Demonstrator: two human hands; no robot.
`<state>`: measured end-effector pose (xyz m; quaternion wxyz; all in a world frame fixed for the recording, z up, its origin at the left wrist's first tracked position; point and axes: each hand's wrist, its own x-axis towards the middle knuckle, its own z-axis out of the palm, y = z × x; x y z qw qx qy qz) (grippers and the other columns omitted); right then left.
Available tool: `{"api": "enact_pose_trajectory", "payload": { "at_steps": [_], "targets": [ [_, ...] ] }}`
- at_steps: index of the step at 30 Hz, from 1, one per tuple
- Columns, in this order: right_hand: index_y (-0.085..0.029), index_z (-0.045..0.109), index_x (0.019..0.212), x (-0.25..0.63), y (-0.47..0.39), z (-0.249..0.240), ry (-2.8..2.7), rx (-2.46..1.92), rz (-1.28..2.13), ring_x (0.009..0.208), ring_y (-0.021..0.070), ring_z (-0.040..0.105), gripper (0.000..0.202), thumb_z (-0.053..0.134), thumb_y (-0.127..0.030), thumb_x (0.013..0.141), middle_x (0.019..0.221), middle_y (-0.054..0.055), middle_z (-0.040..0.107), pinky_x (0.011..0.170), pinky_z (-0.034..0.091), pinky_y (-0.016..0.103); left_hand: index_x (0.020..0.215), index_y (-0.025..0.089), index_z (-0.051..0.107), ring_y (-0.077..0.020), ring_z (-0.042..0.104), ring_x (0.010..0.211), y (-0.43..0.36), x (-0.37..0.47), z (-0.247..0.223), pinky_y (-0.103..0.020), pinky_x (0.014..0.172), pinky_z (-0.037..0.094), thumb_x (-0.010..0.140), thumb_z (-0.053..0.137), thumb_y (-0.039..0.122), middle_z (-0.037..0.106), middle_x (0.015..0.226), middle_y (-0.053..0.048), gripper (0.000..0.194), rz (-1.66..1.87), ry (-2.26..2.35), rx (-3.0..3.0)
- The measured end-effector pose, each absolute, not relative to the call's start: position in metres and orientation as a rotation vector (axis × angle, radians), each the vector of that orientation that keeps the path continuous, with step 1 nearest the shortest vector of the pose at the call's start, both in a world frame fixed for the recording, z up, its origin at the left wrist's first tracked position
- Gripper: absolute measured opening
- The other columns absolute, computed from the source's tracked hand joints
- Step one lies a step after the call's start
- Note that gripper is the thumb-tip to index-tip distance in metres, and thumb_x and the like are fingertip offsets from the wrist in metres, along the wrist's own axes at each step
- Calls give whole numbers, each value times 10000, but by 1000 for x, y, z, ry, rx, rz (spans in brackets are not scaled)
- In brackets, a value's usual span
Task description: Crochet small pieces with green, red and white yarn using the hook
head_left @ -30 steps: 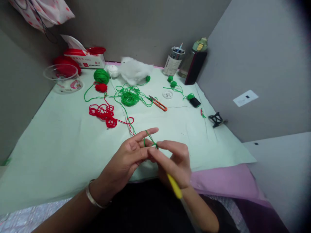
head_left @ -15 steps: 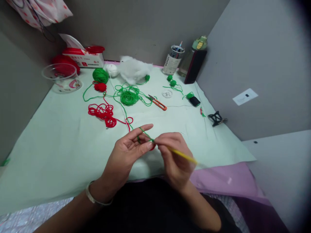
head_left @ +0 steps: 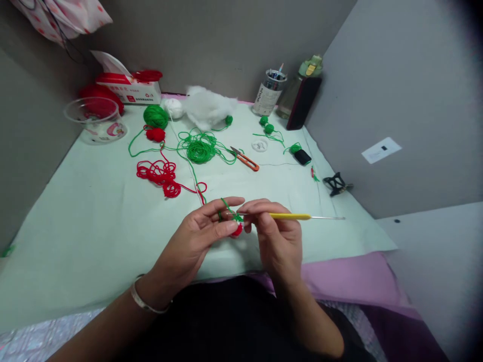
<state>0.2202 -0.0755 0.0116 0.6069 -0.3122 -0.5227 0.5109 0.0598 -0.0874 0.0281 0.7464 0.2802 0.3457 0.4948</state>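
My left hand pinches a small crochet piece, red below with white and green above. A green yarn strand runs over its raised index finger. In my right hand is a crochet hook with a yellow handle, held like a pen and nearly level. The hook's working tip is at the top of the piece, close to the left fingers; its other metal end points right. Green, white and red strands trail from the left hand to the loose green yarn and the loose red yarn.
Orange-handled thread snips lie mid-table. Behind them are white stuffing, a green yarn ball and a tissue box. A plastic tub stands left. A pen holder, a bottle and a black claw clip are right.
The crochet hook has swung from slanting down to the right to nearly level. My right hand has turned with it, and more of the red, white and green piece shows.
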Motion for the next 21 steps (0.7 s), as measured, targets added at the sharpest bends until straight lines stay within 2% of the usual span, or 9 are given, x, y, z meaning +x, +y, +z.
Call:
{"api": "enact_pose_trajectory", "payload": {
  "at_steps": [3,7,12,21],
  "targets": [
    [-286,807,1024,220,-77,10,-1217,-733,1204,800,142,652,156,652,-287,1009,992,25,749,694,527,288,1162,297,818,-117,664,905,-89,61,28,-226,907,514,822,862,228,751,950,-4,350,1046,767,651],
    [-294,810,1016,222,-77,10,-1247,-723,1198,860,161,664,143,668,-281,1000,975,23,757,732,523,298,1172,317,811,-134,668,983,-89,61,28,-229,911,509,816,870,218,764,995,-10,374,1045,779,667],
    [-276,798,989,225,-75,10,-1165,-718,1265,797,143,646,140,661,-297,1005,910,10,728,732,513,289,1173,320,813,-109,615,855,-89,58,28,-219,842,500,784,897,243,669,860,19,406,1040,868,752],
    [-253,780,988,227,-71,9,-1228,-690,1179,813,163,661,131,656,-293,1001,925,33,747,729,545,308,1182,308,806,-125,629,871,-89,54,31,-225,829,534,803,881,258,643,887,14,390,1058,902,821]
  ]
}}
